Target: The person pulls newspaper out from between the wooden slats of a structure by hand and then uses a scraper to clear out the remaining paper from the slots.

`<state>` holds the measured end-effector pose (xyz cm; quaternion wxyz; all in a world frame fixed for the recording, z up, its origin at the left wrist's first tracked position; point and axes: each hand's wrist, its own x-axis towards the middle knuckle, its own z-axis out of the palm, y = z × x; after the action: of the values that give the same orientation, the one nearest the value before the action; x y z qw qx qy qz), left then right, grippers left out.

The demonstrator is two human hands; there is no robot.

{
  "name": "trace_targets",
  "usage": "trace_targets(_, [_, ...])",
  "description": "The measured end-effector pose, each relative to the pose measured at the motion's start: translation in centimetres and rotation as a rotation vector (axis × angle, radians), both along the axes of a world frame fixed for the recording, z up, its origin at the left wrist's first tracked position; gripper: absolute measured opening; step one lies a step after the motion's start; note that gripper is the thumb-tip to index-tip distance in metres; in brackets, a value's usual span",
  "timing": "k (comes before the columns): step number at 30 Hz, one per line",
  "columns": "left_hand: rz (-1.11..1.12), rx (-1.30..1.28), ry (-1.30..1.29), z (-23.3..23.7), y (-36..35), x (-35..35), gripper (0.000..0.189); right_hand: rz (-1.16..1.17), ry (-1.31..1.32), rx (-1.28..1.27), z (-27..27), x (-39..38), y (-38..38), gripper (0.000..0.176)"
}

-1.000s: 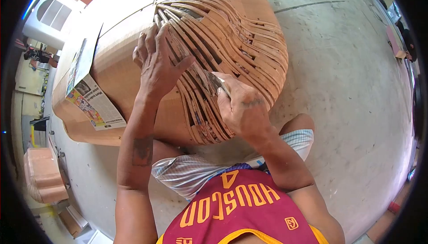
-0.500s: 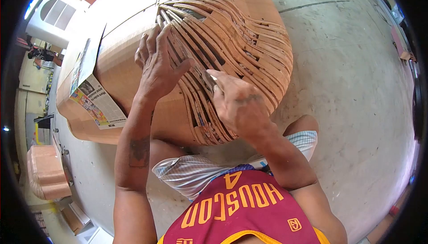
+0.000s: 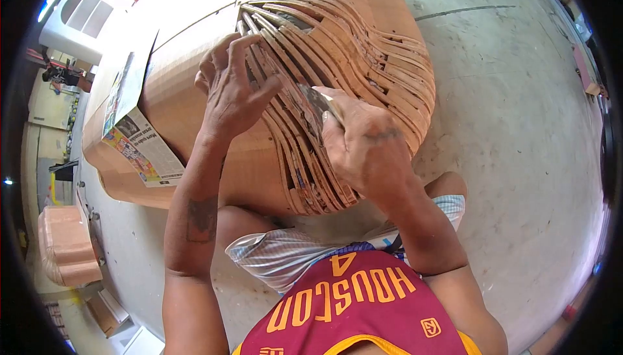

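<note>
Grey, marked flooring (image 3: pixel 513 128) is spread around a large, rounded wooden form (image 3: pixel 188 85), and by the left edge of the view a white cabinet (image 3: pixel 81 14) with an arched opening, a distant person (image 3: pixel 65 77) and a smaller wooden piece (image 3: pixel 65 244) are seen. Most of the view's upper middle is taken up by the form, and it is set directly before the seated wearer, by whom a maroon jersey (image 3: pixel 344 300) and pale checked shorts (image 3: pixel 272 254) are worn. Its near right part is covered with long curved strips (image 3: pixel 337 56), between which dark, narrow gaps are shown. A flat, dark-smeared blade (image 3: pixel 316 100) is gripped in the right hand (image 3: pixel 373 141), closed firmly with thumb and fingers about it, and its tip is directed at the strips near the middle. The left hand (image 3: pixel 235 98) is held partly open over the strips' left edge, fingers bent and thumb spread apart; whether anything is pinched under the fingertips cannot be told. Farther left, a printed newspaper sheet (image 3: pixel 148 150) is laid over the form, with a fold across it.
</note>
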<state>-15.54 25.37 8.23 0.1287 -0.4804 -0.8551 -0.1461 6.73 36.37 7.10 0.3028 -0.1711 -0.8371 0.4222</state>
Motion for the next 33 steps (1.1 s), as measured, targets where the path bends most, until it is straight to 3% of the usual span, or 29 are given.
trace_targets(4, [0.006, 0.043, -0.066, -0.1, 0.2, -0.4, 0.076, 0.006, -0.066, 0.033, -2.4, -1.9, -0.6, 0.033])
trace_targets(8, [0.018, 0.046, -0.013, -0.2, 0.4, -0.1, 0.075, 0.018, -0.058, 0.124, -1.2, -1.2, 0.2, 0.030])
trace_targets(11, [0.019, 0.036, -0.003, -0.3, 0.3, -0.2, 0.073, -0.005, 0.090, 0.110, 0.2, -0.3, 0.2, 0.031])
trace_targets(14, [0.013, 0.036, -0.022, 0.0, 0.3, -0.3, 0.071, 0.001, -0.047, 0.036, -2.0, -3.0, -0.5, 0.029])
trace_targets(21, [0.024, 0.022, -0.007, 0.5, 0.2, 0.2, 0.070, 0.020, -0.022, 0.136, 0.3, -0.1, 0.1, 0.031])
trace_targets(30, [0.057, 0.032, -0.128, 1.5, 0.4, -0.6, 0.061, 0.029, -0.114, 0.066, -1.8, -3.1, -0.5, 0.032])
trace_targets(33, [0.044, 0.097, -0.059, 1.2, 1.2, -2.0, 0.058, 0.024, -0.112, 0.086, -1.8, -2.9, -0.5, 0.031])
